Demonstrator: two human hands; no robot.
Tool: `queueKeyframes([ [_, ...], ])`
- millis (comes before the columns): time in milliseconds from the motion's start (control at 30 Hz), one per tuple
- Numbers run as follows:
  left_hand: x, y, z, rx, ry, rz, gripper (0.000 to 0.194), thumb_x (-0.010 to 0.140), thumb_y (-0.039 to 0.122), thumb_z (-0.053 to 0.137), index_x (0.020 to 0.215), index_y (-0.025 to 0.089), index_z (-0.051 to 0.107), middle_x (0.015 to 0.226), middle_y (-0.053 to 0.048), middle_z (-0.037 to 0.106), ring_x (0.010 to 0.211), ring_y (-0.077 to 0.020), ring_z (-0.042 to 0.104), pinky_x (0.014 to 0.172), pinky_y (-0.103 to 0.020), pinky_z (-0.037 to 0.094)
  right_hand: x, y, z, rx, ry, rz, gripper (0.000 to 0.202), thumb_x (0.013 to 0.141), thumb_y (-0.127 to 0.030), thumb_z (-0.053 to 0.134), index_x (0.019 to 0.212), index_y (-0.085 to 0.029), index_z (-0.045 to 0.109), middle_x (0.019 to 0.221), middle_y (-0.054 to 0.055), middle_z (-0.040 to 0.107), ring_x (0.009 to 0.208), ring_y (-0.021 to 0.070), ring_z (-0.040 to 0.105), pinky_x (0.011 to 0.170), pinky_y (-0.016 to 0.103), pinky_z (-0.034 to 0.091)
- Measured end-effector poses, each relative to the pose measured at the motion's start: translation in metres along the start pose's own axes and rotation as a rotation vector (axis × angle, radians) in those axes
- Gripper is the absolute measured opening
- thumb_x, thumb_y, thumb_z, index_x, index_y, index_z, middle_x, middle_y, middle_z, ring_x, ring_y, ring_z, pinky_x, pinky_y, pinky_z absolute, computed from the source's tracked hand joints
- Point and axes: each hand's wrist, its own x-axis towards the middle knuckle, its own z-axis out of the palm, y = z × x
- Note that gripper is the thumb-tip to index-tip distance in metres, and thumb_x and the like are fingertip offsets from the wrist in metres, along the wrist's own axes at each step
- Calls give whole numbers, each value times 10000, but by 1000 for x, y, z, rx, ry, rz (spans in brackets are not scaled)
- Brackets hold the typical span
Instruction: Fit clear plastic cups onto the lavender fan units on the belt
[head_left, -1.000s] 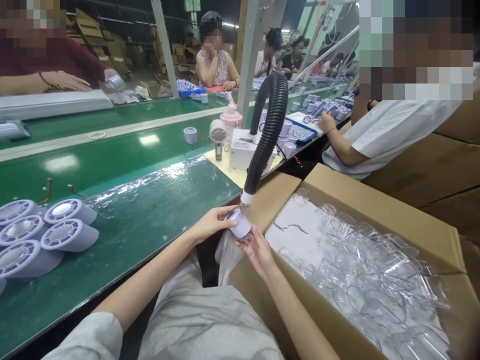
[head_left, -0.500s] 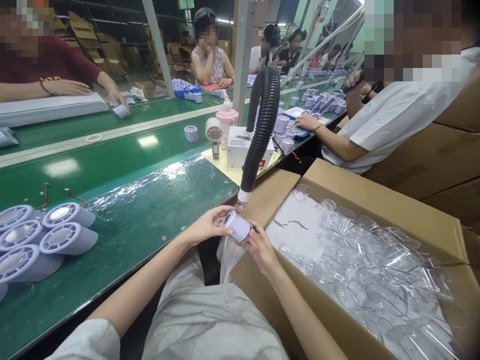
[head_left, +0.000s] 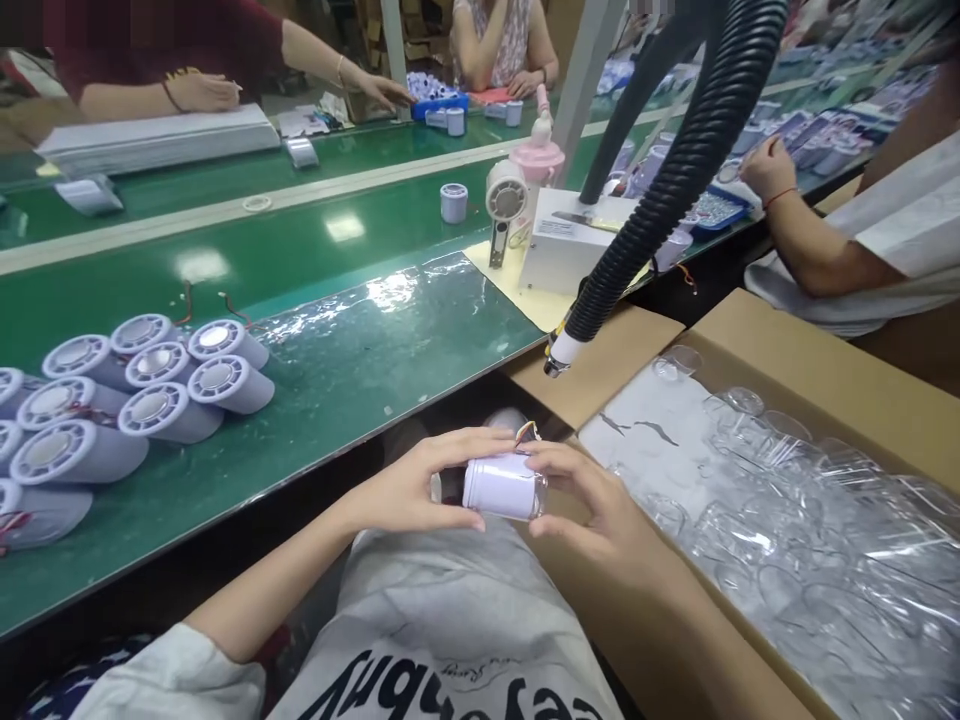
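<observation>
Green bench (head_left: pixel 390 345) ahead, our left hand (head_left: pixel 420 487) and right hand (head_left: pixel 611 512) pinch the lilac cylinder (head_left: pixel 501 487), its long axis running between them.

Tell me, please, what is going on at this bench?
A person's left hand and right hand hold a lavender cylindrical housing on its side between them; coloured wires show just behind it. Similar lavender housings sit grouped on the green bench to the left. To the right, an open cardboard box holds many clear cup-shaped pieces. A black corrugated hose hangs beyond the hands, apart from the held housing.
</observation>
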Motion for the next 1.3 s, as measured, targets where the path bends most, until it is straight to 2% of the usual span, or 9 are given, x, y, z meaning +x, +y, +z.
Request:
queueKeyframes([
  [167, -2, 4, 0, 20, -18, 32, 872, 690, 220, 813, 1446, 332, 392, 1484, -96, 456, 1362, -285, 439, 1146, -461, 336, 0, -10, 4, 249, -35, 238, 348, 894, -363, 662, 1198, -279, 517, 1183, 44, 582, 1060, 212, 602, 865, 325, 548],
  [333, -6, 6, 2, 16, -7, 11, 864, 689, 241, 814, 1442, 338, 400, 1467, -92, 480, 1347, -293, 458, 1138, -469, 346, 2, -12, 8, 372, -9, 339, 342, 901, -463, 622, 1148, -248, 526, 1072, 43, 607, 919, 190, 622, 720, 272, 542],
  [500, -10, 7, 3, 6, -3, -27, 847, 692, 244, 810, 1436, 335, 415, 1463, -93, 483, 1339, -301, 466, 1127, -465, 362, 5, -6, 15, 495, -27, 424, 348, 920, -530, 550, 1050, -208, 524, 842, 17, 629, 663, 153, 647, 606, 273, 559],
  [733, -14, 5, 4, -5, 8, -14, 832, 707, 229, 798, 1437, 328, 412, 1458, -98, 488, 1343, -295, 462, 1129, -464, 359, 10, -3, 23, 702, -66, 628, 494, 841, -681, 541, 851, -191, 470, 561, -14, 601, 437, 132, 601, 358, 169, 443],
  [833, -16, 5, 5, -11, 13, -14, 811, 718, 232, 791, 1429, 345, 417, 1472, -90, 470, 1351, -295, 449, 1125, -471, 358, 12, -5, 25, 782, -90, 699, 480, 909, -646, 454, 886, -169, 502, 578, 24, 640, 365, 94, 544, 319, 137, 398],
  [967, -18, 7, 9, -21, 42, -58, 774, 715, 241, 795, 1402, 350, 455, 1465, -87, 469, 1351, -298, 438, 1120, -471, 359, 14, -10, 26, 901, -140, 876, 581, 1025, -522, 196, 897, -106, 581, 585, 86, 667, 326, 67, 520, 284, 96, 335],
  [1133, -15, 1, 12, -331, 82, -272, 821, 683, 208, 816, 1408, 329, 453, 1427, -103, 505, 1294, -295, 507, 1073, -434, 430, 19, -1, 27, 1049, -160, 985, 742, 1018, -553, 85, 859, -79, 632, 524, 63, 614, 311, 61, 506, 270, 86, 318],
  [1233, -3, -18, 10, -550, 92, -328, 872, 655, 165, 829, 1423, 306, 438, 1443, -120, 493, 1315, -297, 491, 1099, -430, 400, 24, 21, 27, 1167, -118, 977, 705, 1010, -580, 118, 931, -98, 626, 525, 49, 606, 298, 50, 462, 264, 75, 275],
  [1300, 12, -35, 9, -633, 91, -355, 867, 654, 154, 827, 1418, 298, 445, 1449, -123, 488, 1310, -291, 496, 1087, -424, 407, 29, 40, 24, 1254, -93, 956, 714, 997, -604, 103, 894, -113, 611, 508, 37, 585, 275, 41, 385, 252, 77, 224],
])
